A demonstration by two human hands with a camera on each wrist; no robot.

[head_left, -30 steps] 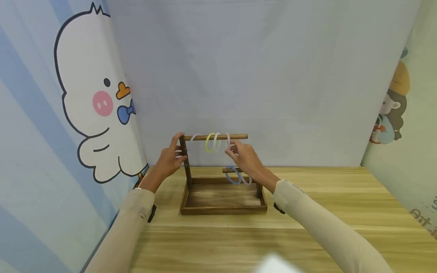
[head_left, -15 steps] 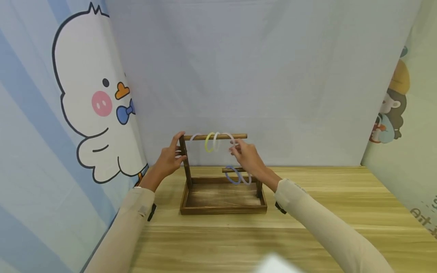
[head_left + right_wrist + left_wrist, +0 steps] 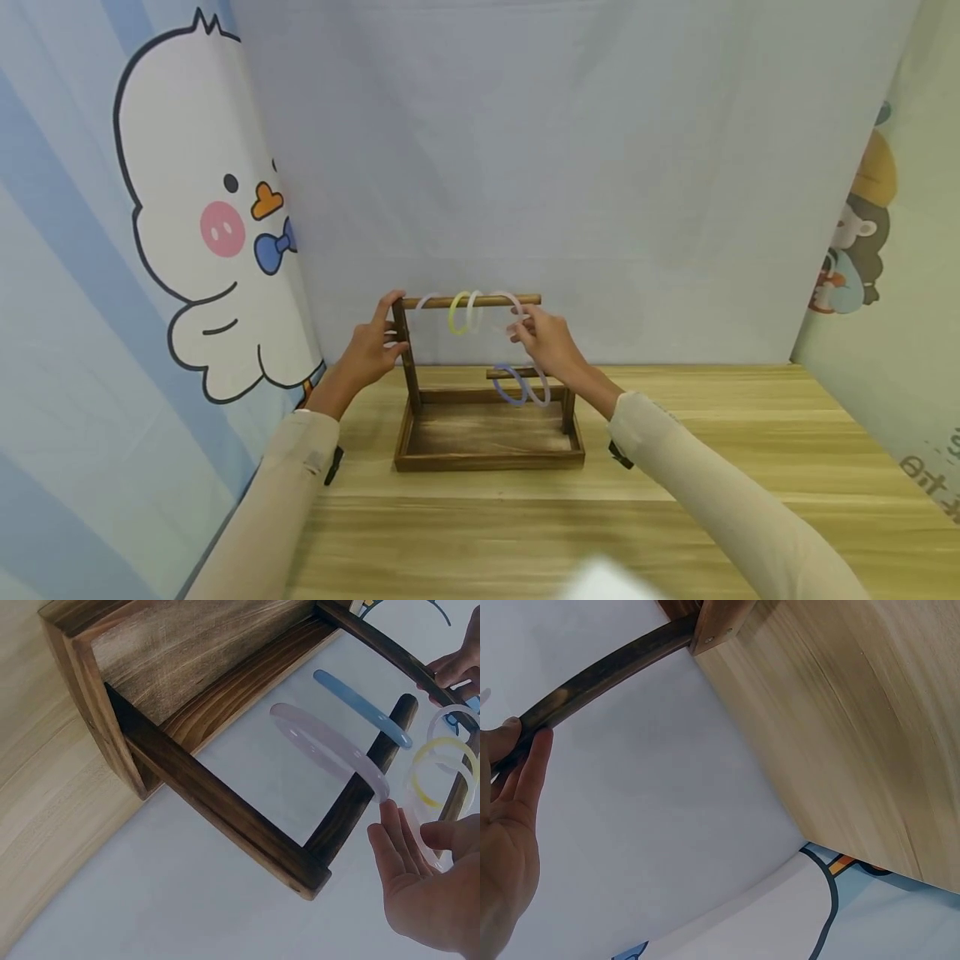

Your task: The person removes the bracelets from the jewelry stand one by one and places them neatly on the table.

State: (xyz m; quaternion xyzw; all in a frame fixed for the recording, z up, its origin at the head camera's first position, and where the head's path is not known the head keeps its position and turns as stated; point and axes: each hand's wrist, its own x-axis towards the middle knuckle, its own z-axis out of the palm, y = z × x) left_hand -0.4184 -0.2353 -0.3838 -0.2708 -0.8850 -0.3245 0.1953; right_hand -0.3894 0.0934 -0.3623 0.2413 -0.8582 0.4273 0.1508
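Observation:
A brown wooden bangle rack (image 3: 489, 462) with a tray base stands on the table. My left hand (image 3: 369, 348) grips the top of its left post (image 3: 592, 681), thumb on one side and fingers on the other. With thumb and fingers, my right hand (image 3: 553, 343) pinches a clear pinkish bangle (image 3: 517, 302) hanging tilted on the upper rod (image 3: 531, 299). A white bangle (image 3: 471, 313), a yellow bangle (image 3: 453, 317) and a pale lilac bangle (image 3: 422, 302) hang further left. On the lower rod are a blue bangle (image 3: 360, 707) and a lilac bangle (image 3: 330, 747), close by my right fingers.
The wooden table (image 3: 735, 450) extends right and toward me. A pale cloth backdrop (image 3: 600, 167) hangs behind the rack, and a printed curtain (image 3: 75, 333) borders the left. A blurred white object (image 3: 603, 583) shows at the bottom edge.
My right hand has shifted slightly right along the upper rod, and the pinkish bangle has moved and tilted with it. The left hand stays on the post.

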